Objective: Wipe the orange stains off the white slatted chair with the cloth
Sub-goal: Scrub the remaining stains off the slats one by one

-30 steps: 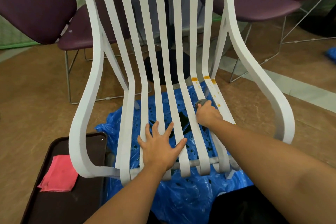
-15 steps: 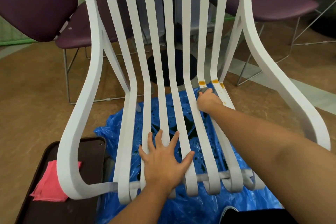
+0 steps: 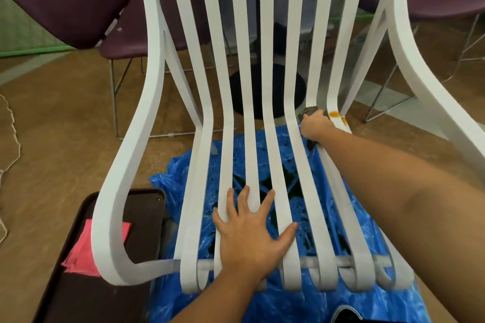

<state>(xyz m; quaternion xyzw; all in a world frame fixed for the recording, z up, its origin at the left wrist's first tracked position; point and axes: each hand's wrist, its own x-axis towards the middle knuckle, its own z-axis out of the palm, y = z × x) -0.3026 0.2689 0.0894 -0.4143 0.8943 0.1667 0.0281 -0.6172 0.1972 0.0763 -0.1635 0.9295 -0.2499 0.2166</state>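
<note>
A: What has shifted in the last second?
B: The right hand (image 3: 315, 126) has slid up its slat (image 3: 320, 34), away from the person, to the bend where seat meets back on the white slatted chair (image 3: 154, 60). It is clenched round the grey cloth (image 3: 309, 112); a corner peeps out past the fingertips.
A: And the marks?
B: One orange smear (image 3: 311, 107) sits right at those fingertips, so the cloth is only now reaching it. Two more orange stains (image 3: 333, 113) lie just right of the hand, on the neighbouring slat (image 3: 339, 60), untouched.
A: The left hand (image 3: 249, 233)?
B: It has stayed put, fingers spread flat, pressing the front slats, holding nothing.
A: Meaning?
B: The wiping is probably partway done, with the marks at the bend left
</note>
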